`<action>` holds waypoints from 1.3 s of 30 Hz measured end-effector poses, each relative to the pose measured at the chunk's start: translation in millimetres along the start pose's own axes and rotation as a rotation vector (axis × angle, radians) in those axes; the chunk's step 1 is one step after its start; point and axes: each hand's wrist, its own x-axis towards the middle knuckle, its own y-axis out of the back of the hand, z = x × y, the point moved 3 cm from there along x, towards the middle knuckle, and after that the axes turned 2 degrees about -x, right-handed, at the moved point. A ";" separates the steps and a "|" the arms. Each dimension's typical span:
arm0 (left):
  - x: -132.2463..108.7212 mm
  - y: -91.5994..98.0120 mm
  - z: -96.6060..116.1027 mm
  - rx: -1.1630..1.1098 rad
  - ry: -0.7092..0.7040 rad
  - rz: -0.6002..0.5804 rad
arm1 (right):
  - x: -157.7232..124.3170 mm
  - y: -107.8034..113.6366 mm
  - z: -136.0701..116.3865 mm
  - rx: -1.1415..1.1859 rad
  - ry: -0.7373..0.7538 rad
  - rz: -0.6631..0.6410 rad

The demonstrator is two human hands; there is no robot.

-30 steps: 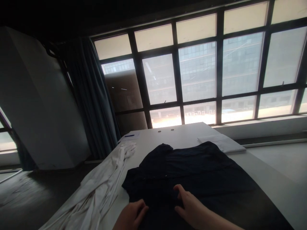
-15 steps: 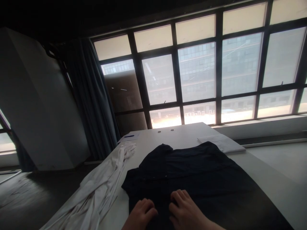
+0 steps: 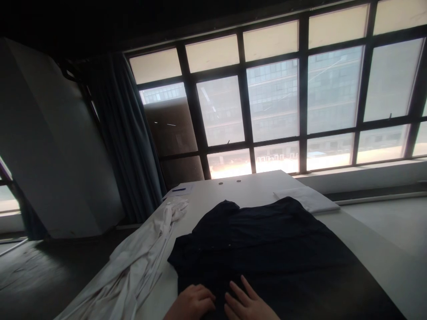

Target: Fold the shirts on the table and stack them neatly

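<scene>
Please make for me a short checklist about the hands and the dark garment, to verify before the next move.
1. Dark navy garment spread on the white table: ok, though with shallow creases.
2. Right hand open: ok, fingers extended and spread over the garment.
3. Left hand gripping fabric: cannot tell; its fingers are curled, but their undersides are hidden.
4. Garment apart from the crumpled white cloth: ok, a strip of table shows between them.
5. Blue pen away from the garment: ok, it lies near the far left corner.
6. Garment's whole outline visible: not ok, its near part runs out of the picture.
</scene>
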 end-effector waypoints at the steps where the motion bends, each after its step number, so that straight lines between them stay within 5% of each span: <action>1: -2.5 3.6 -0.3 -0.017 0.027 -0.009 | 2.4 -0.7 -1.7 0.007 0.003 -0.017; 8: -12.5 9.9 -4.4 0.060 0.259 -0.112 | 5.2 3.3 3.4 0.031 -0.161 -0.119; 12: -15.0 13.7 -7.7 -0.012 0.232 -0.051 | -0.4 -0.8 0.0 0.034 -0.174 -0.252; 22: -25.6 30.7 -28.7 -0.284 0.414 0.076 | -2.2 22.0 16.3 0.004 -0.301 -0.326; 26: -29.6 26.1 -34.2 -0.460 0.405 0.089 | -30.3 42.7 38.5 -0.055 -0.314 -0.311; 30: -34.1 19.0 -44.5 -0.568 0.474 0.168 | -69.1 70.6 70.5 0.067 -0.355 -0.464; 35: -30.6 14.1 -51.4 -0.629 0.481 0.252 | -118.2 112.4 129.0 0.171 -0.639 -0.748; 39: -27.7 11.2 -55.3 -0.644 0.495 0.303 | -171.2 141.2 177.8 0.180 -0.864 -0.792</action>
